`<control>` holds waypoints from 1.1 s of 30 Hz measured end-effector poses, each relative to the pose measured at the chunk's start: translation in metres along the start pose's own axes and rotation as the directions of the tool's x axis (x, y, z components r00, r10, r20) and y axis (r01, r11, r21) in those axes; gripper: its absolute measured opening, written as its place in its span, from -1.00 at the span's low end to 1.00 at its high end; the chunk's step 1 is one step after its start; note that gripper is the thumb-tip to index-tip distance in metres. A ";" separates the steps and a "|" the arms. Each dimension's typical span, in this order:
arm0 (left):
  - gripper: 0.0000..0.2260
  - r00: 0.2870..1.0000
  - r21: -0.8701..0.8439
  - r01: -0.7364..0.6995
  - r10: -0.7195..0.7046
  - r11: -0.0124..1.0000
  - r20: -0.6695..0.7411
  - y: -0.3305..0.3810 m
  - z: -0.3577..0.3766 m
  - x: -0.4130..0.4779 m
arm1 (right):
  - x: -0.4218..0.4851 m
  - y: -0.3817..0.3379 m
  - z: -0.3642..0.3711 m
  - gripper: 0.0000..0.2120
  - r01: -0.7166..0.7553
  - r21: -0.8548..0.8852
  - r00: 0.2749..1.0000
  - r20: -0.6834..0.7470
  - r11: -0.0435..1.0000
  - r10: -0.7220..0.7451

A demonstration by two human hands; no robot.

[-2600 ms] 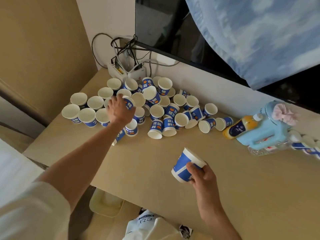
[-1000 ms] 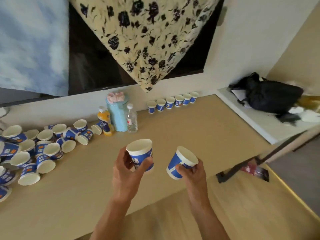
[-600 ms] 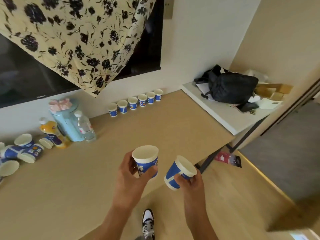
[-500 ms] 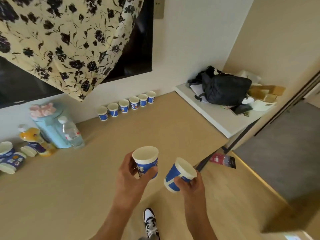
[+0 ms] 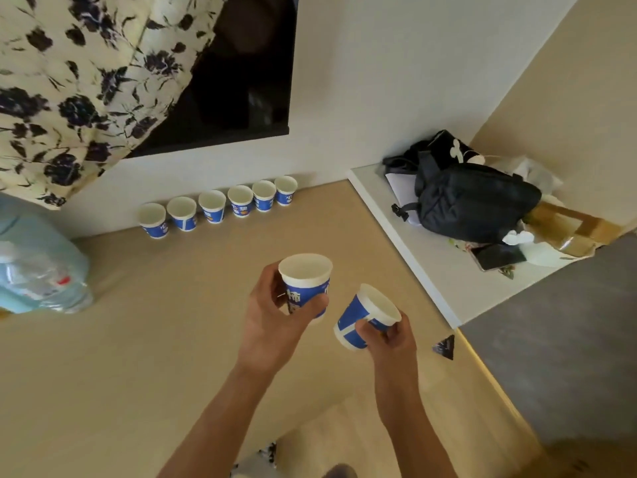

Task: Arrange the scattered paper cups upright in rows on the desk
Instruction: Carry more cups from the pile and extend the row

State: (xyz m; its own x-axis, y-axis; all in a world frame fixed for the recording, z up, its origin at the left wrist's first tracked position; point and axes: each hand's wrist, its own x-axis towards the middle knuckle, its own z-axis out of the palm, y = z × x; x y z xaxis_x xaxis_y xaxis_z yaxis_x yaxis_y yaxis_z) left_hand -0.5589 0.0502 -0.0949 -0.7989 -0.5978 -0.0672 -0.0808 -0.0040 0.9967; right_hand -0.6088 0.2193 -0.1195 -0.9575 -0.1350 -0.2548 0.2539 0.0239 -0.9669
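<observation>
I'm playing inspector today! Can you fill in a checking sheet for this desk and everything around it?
Surface: tan desk.
Job's things: row of six cups, upright, beside the wall.
Clutter: water bottle and blue jug, far left.
Hands: left hand holds an upright cup; right hand holds a tilted cup.
Cables: nothing seen.
Surroundings: black bag on white shelf; flowered cloth partly over dark screen.

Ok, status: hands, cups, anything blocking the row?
Left hand grips upright blue-and-white paper cup. Right hand grips tilted blue-and-white paper cup. Six-cup row upright along white wall. Clear plastic bottle left of row, apart from it.
</observation>
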 end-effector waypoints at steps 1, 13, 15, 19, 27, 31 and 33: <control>-0.50 1.000 0.013 -0.001 0.001 1.000 -0.004 0.001 0.004 0.007 | 0.013 -0.001 0.002 -0.24 -0.007 0.002 1.000 0.012 1.000 0.007; -0.46 0.954 0.075 0.073 -0.048 0.994 -0.297 -0.027 0.055 0.087 | 0.207 0.013 0.023 -0.47 -0.076 -0.129 0.936 0.334 0.989 0.115; -0.46 0.942 0.074 0.092 -0.063 0.993 -0.329 -0.043 0.062 0.103 | 0.238 0.020 0.030 -0.54 -0.074 -0.159 0.924 0.360 0.984 0.128; -0.46 0.940 0.084 0.101 -0.067 0.991 -0.336 -0.082 0.074 0.137 | 0.296 0.038 0.046 -0.52 -0.008 -0.215 0.915 0.394 0.977 0.094; -0.48 0.940 0.116 0.040 0.002 0.992 -0.341 -0.144 0.086 0.205 | 0.394 0.079 0.087 -0.56 0.191 -0.276 0.893 0.448 0.942 -0.050; -0.49 0.930 0.109 -0.014 0.053 0.994 -0.364 -0.165 0.089 0.240 | 0.437 0.096 0.115 -0.50 0.297 -0.253 0.884 0.437 0.921 -0.165; -0.49 0.924 0.119 -0.042 0.084 0.992 -0.373 -0.173 0.091 0.253 | 0.453 0.105 0.129 -0.47 0.332 -0.247 0.879 0.432 0.910 -0.203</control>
State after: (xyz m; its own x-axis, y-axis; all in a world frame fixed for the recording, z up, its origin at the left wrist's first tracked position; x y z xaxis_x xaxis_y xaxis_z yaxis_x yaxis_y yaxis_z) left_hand -0.8013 -0.0278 -0.2889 -0.5227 -0.8516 0.0385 -0.1176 0.1167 0.9862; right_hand -0.9984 0.0332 -0.3346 -0.8338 -0.5516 -0.0221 -0.1206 0.2211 -0.9678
